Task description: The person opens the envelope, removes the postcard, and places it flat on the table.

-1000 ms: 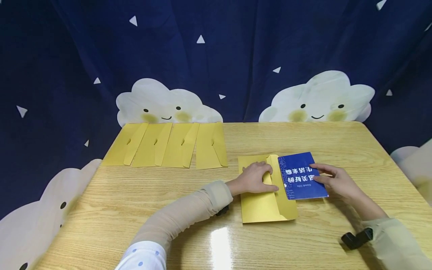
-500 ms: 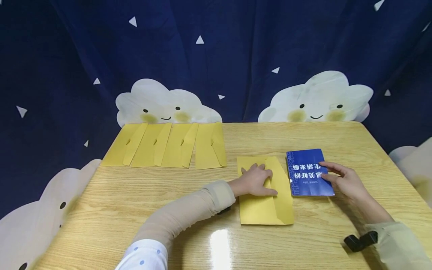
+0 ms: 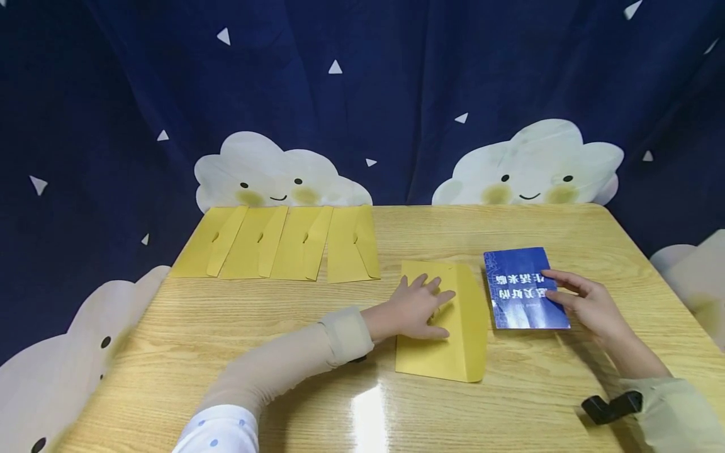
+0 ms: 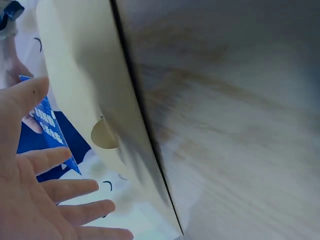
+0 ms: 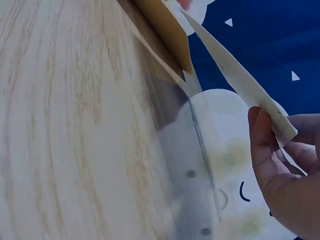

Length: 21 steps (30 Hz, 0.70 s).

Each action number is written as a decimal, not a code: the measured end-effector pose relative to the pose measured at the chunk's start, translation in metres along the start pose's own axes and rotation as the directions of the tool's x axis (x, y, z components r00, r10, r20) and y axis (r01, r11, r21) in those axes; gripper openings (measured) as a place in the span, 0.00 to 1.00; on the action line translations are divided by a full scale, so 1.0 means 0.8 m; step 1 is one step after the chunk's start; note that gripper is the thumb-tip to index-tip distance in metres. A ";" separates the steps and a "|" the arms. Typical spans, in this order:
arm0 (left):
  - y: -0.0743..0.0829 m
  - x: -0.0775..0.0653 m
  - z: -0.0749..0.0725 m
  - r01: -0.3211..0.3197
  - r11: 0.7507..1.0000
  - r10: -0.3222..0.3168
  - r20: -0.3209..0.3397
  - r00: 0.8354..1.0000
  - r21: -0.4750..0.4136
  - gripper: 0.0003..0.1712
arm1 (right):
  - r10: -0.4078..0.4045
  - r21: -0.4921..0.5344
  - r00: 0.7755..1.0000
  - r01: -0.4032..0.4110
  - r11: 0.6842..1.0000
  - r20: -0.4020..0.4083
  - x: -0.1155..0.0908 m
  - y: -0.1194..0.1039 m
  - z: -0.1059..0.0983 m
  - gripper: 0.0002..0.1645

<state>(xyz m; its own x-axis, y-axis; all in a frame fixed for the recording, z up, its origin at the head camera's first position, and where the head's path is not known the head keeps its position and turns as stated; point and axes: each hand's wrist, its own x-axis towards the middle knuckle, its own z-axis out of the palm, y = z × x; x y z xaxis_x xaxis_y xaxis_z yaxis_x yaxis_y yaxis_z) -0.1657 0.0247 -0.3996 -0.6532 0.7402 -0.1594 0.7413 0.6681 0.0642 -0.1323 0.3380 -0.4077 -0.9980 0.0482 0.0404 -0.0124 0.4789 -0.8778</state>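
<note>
The left sleeve (image 3: 283,374) is beige and meets white cloth (image 3: 223,433) with blue dots. The right sleeve (image 3: 674,409) is pale beige, with a black gadget (image 3: 612,409) at its end.

A deep navy curtain (image 3: 391,82) spans the whole background in soft vertical folds; small white triangles, one a neat upright triangle (image 3: 335,67) near the middle, are scattered across it; a left-hand smiling cloud (image 3: 272,167) and a right-hand smiling cloud (image 3: 532,163) rise behind the table's far edge, both white with dark dot eyes and yellow cheeks; a large pale cloud (image 3: 51,377) fills the lower left, and a partial cloud (image 3: 693,277) shows at the right border; the light wooden table (image 3: 272,302) has visible grain and a rounded far right corner; a bright, whitish reflection (image 3: 369,415) gleams on its nearer surface.
</note>
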 end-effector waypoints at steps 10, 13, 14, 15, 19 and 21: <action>-0.015 -0.055 0.010 -0.073 0.995 0.074 -0.006 0.997 0.069 0.43 | 0.026 -0.053 0.999 -0.027 0.998 -0.021 0.014 0.053 -0.008 0.27; -0.015 -0.068 0.011 -0.095 0.992 0.096 -0.002 0.995 0.088 0.42 | 0.029 0.006 1.000 -0.029 1.000 -0.001 0.012 0.056 -0.012 0.27; -0.015 -0.072 0.012 -0.105 0.990 0.105 0.003 0.994 0.093 0.41 | 0.032 0.063 0.999 -0.033 0.997 0.014 0.009 0.053 -0.014 0.25; -0.015 -0.076 0.012 -0.114 0.989 0.113 0.010 0.994 0.099 0.40 | 0.037 0.109 0.999 -0.039 0.993 0.027 0.007 0.050 -0.016 0.24; -0.015 -0.089 0.016 -0.131 0.984 0.126 0.047 0.991 0.120 0.40 | 0.088 0.329 0.993 -0.110 0.938 0.080 -0.004 0.034 -0.023 0.21; -0.015 -0.092 0.018 -0.128 0.983 0.120 0.065 0.991 0.134 0.40 | 0.107 0.378 0.990 -0.134 0.916 0.090 -0.008 0.028 -0.026 0.20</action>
<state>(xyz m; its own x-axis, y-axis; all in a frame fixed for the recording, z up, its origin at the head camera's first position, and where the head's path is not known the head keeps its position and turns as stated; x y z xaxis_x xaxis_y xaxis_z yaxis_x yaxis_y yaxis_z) -0.1242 -0.0386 -0.4028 -0.5481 0.8084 -0.2145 0.8327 0.5516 -0.0489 -0.1250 0.3667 -0.4178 -0.9951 0.0200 -0.0971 0.0986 0.1005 -0.9900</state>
